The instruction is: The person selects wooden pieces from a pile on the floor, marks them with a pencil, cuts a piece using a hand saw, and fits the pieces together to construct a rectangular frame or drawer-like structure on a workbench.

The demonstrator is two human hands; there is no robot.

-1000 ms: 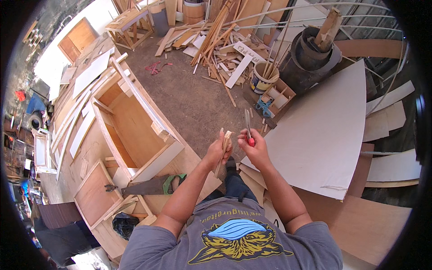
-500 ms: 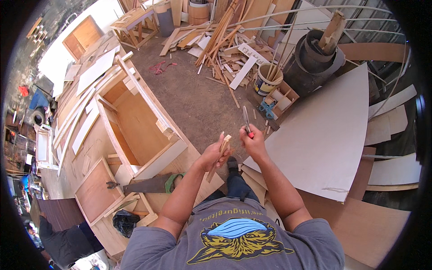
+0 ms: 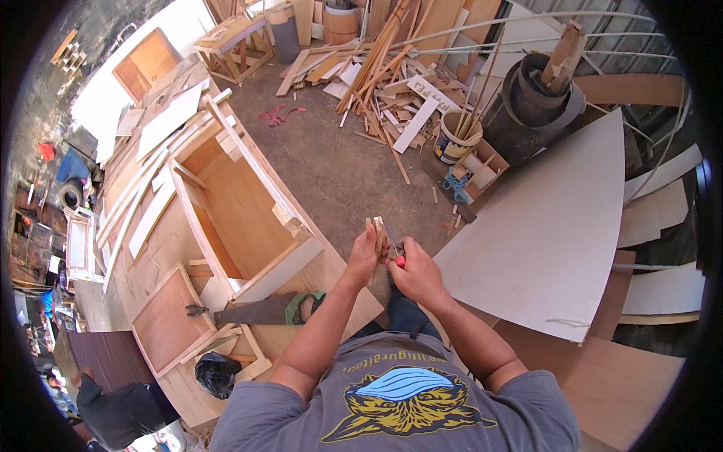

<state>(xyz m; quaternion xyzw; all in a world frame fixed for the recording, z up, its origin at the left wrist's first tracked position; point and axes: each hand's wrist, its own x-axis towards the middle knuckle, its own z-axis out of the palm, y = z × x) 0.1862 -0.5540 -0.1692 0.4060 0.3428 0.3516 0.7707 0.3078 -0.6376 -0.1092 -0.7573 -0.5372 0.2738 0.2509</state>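
Note:
My left hand is closed around a short wooden stick, whose pale, rough end points up and away from me. Close beside it, my right hand grips a knife with a red handle. The blade lies along the stick's right side near its upper end; whether it touches the wood is hard to make out. Both hands are in front of my chest, just right of the workbench corner. The stick's lower part is mostly hidden by my fingers.
On the workbench to my left are an open wooden cabinet frame, a handsaw with a green handle, pliers and a black plastic bag. A large white panel leans at right. Wood scraps are heaped ahead; another person is at lower left.
My right hand has moved left and down, bringing the knife from apart to right beside the stick. My left hand has turned the stick more upright. The whole view has shifted slightly.

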